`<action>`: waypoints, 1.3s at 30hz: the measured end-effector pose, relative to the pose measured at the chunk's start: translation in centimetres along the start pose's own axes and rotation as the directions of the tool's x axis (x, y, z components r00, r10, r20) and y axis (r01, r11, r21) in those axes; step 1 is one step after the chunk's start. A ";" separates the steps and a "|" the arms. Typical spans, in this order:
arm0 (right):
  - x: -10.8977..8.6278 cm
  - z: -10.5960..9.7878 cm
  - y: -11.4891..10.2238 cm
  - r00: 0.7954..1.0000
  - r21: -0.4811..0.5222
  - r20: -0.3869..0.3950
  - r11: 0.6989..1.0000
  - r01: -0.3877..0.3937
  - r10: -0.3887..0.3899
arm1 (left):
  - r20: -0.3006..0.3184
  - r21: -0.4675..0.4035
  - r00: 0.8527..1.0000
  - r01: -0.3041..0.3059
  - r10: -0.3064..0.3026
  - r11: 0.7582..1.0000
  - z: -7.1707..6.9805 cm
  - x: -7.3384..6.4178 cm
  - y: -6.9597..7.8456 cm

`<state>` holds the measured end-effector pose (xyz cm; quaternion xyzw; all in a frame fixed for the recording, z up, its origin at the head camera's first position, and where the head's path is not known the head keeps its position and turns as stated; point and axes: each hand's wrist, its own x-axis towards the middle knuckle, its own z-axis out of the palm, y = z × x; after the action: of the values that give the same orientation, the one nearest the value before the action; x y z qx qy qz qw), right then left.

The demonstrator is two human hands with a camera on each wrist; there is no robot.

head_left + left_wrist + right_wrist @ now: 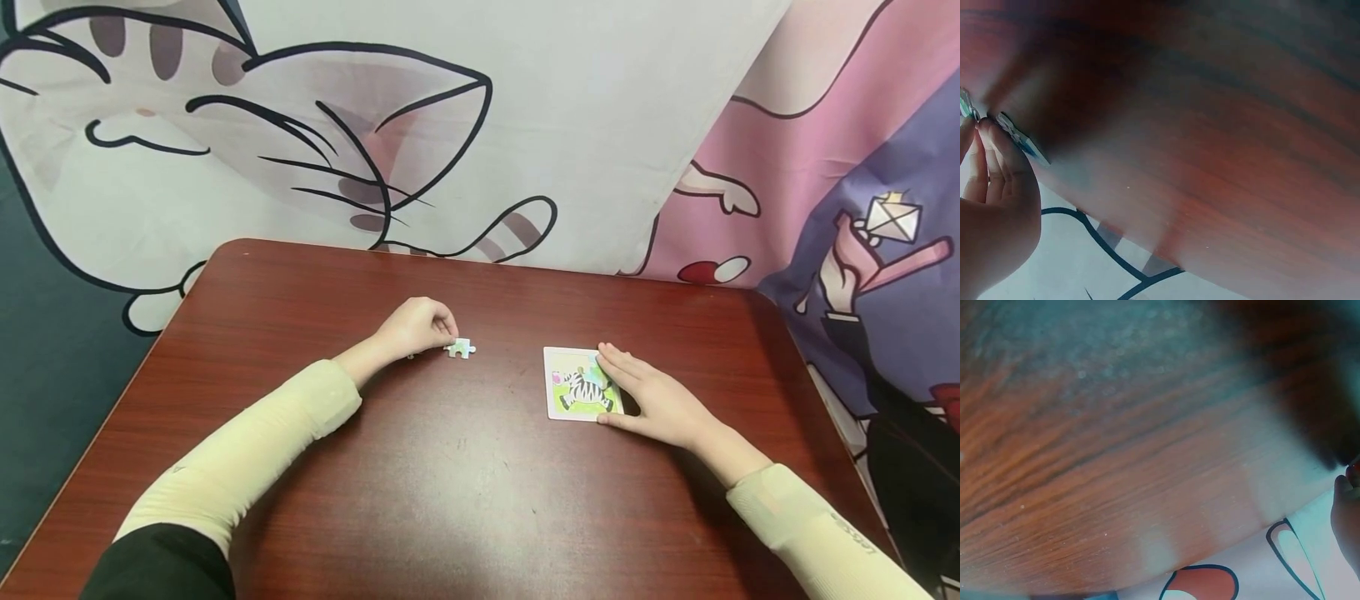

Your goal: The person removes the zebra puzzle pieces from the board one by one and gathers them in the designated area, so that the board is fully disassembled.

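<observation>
My left hand [420, 325] is over the left-centre of the table, its thumb and fingers pinching the edge of a small pale green and white jigsaw puzzle piece [461, 348]. A bit of a second puzzle piece [410, 357] peeks out below that hand; more of this piece [1025, 142] shows beside the fingers in the left wrist view. To the right lies a square zebra puzzle board [562, 400] with a white border. My right hand [660, 404] rests at its right side, fingers extended over the upper right corner and thumb at the lower edge.
Both hands work over a reddish-brown wooden table [450, 500]. Its far edge meets a hanging cloth [600, 125] printed with a cartoon cat. Dark items [915, 467] stand beyond the table's right edge.
</observation>
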<state>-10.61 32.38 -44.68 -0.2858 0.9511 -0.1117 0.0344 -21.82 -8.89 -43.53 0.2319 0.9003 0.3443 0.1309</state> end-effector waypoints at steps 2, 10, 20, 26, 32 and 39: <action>0.0 0.0 0.0 1.000 0.001 -0.002 1.000 0.003 -0.003 | -0.002 -0.006 1.000 0.002 -0.002 1.000 0.0 -0.1 -0.1; 0.1 -0.1 -0.1 1.000 0.017 0.022 1.000 -0.009 0.009 | 0.000 -0.006 1.000 0.021 -0.021 1.000 0.0 -0.2 -0.1; 0.2 -0.1 -0.1 1.000 0.016 0.028 1.000 -0.013 0.012 | -0.009 0.010 1.000 0.022 -0.022 1.000 -0.1 -0.1 -0.1; 0.3 -0.2 -0.2 1.000 0.019 0.017 1.000 -0.006 0.006 | -0.015 0.001 1.000 0.022 -0.022 1.000 -0.2 0.0 0.3; 0.0 -0.2 -0.3 1.000 0.042 0.016 0.999 -0.024 0.024 | -0.015 -0.022 1.000 -0.017 0.017 1.000 0.4 0.9 1.7; 0.1 0.0 0.0 0.999 0.059 0.012 0.997 -0.040 0.040 | -0.004 -0.046 0.998 -0.066 0.066 0.997 1.9 2.7 4.6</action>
<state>-10.67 32.30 -44.68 -0.2662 0.9527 -0.1378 0.0501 -21.83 -3.44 -42.00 0.2580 0.8842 0.3693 0.1236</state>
